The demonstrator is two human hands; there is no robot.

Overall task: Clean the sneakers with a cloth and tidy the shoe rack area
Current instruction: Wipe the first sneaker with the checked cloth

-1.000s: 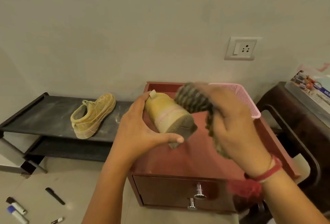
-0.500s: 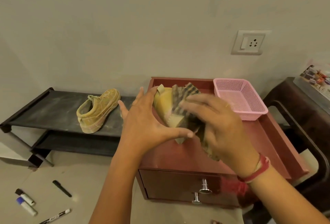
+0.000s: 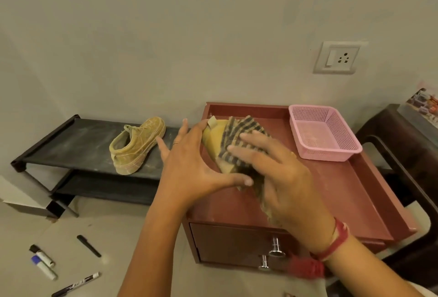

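Where the pale wall meets the tiled floor, a low dark shoe rack [image 3: 78,140] stands at the left, with a red-brown cabinet [image 3: 343,197] just beside it on the right; a socket plate [image 3: 337,57] sits on the wall above; a pink basket [image 3: 329,155] stands in the cabinet's far right corner; two metal handles [image 3: 275,247] show on its front; markers [image 3: 43,262] and a black pen [image 3: 88,245] lie scattered on the floor at lower left.

One dusty mustard-yellow sneaker [image 3: 137,147] rests on the rack's top shelf, toe toward the wall. The held sneaker [image 3: 214,140], the same yellow with a pale heel tab, is over the cabinet top. The left hand [image 3: 189,166] cups it, fingers behind the heel and thumb curled under the sole; a thin ring [image 3: 175,143] shows on one finger. The right hand [image 3: 282,178] lies across a dark-and-tan checked cloth [image 3: 239,135], fingers fairly straight and a little spread, pressing it against the shoe; a red thread band [image 3: 336,242] circles the wrist.

Cloth and right hand hide the held sneaker's toe and most of its side. The right thumb is out of sight, so whether it pinches the cloth cannot be told, nor whether the shoe touches the cabinet. Dark furniture [image 3: 403,145] at far right is cut off by the frame.
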